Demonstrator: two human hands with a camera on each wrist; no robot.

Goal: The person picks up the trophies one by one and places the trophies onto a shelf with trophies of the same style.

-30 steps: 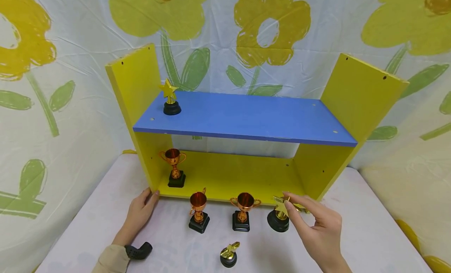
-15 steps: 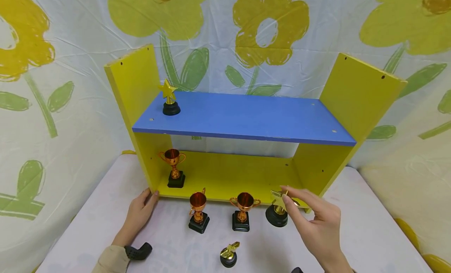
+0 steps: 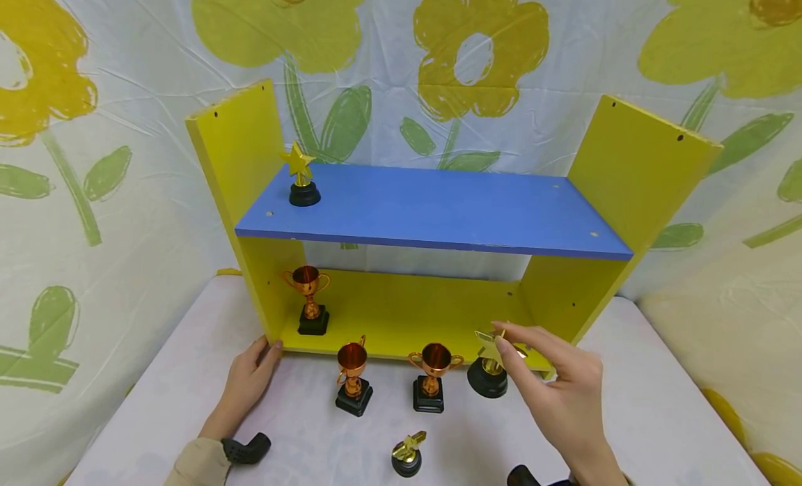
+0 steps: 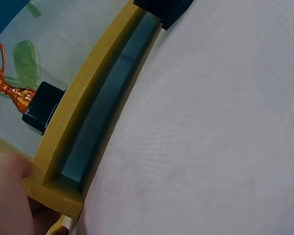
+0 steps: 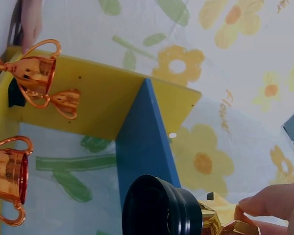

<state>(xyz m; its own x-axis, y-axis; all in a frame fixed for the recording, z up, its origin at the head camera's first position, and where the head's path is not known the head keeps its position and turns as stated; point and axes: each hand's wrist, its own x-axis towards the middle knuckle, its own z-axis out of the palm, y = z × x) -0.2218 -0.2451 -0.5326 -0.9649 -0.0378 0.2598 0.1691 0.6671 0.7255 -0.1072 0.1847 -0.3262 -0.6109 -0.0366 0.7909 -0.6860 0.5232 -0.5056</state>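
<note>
My right hand (image 3: 560, 381) pinches a gold star trophy (image 3: 489, 379) by its star between thumb and fingertips. Its round black base (image 5: 159, 208) hangs off the table, underside showing in the right wrist view. My left hand (image 3: 247, 378) holds the lower left corner of the yellow and blue shelf (image 3: 401, 204), thumb and fingers on either side of the panel. Two bronze cup trophies, a turned one (image 3: 354, 364) and a front-facing one (image 3: 432, 366), stand before the shelf. Nearer to me is another gold star trophy (image 3: 407, 455).
A gold star trophy (image 3: 303, 176) stands at the left of the blue board. Below it, a bronze cup trophy (image 3: 311, 301) stands on the yellow bottom board (image 3: 413, 308). A white cloth covers the table (image 3: 326, 444); a flower-printed sheet (image 3: 401, 68) hangs behind.
My right hand has carried the star trophy slightly up and left, toward the shelf. A black wrist device has come into view at the bottom right. My left hand stays put.
</note>
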